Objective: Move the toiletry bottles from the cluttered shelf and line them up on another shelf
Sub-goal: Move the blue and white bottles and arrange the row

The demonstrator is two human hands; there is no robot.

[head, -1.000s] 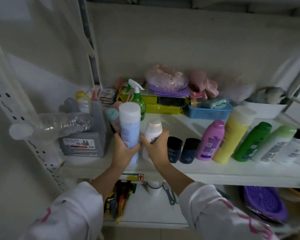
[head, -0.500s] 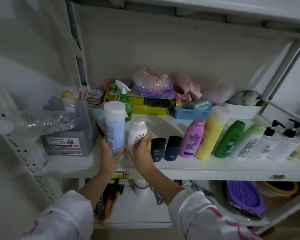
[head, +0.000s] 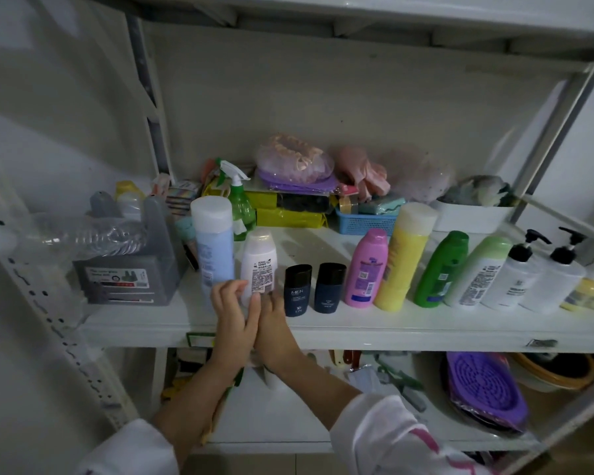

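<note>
A row of bottles stands along the front of the white shelf (head: 357, 332). From the left: a tall blue bottle with a white cap (head: 213, 245), a small white bottle (head: 259, 262), two dark bottles (head: 297, 289), a pink bottle (head: 366, 269), a yellow one (head: 403, 255), two green ones (head: 443, 269), and white pump bottles (head: 528, 272). My left hand (head: 234, 313) and my right hand (head: 271, 320) are side by side just below the blue and small white bottles. Both have loose fingers and hold nothing.
A grey bin (head: 131, 262) with a clear plastic bottle (head: 83, 234) stands at the shelf's left. Behind the row are a green spray bottle (head: 240, 204), yellow packs, a blue basket (head: 364, 222) and a white tub (head: 470, 217). The lower shelf holds a purple mat (head: 484, 389) and tools.
My left hand has let go of the blue bottle and my right hand has let go of the small white bottle. Both hands have drawn back toward the shelf's front edge.
</note>
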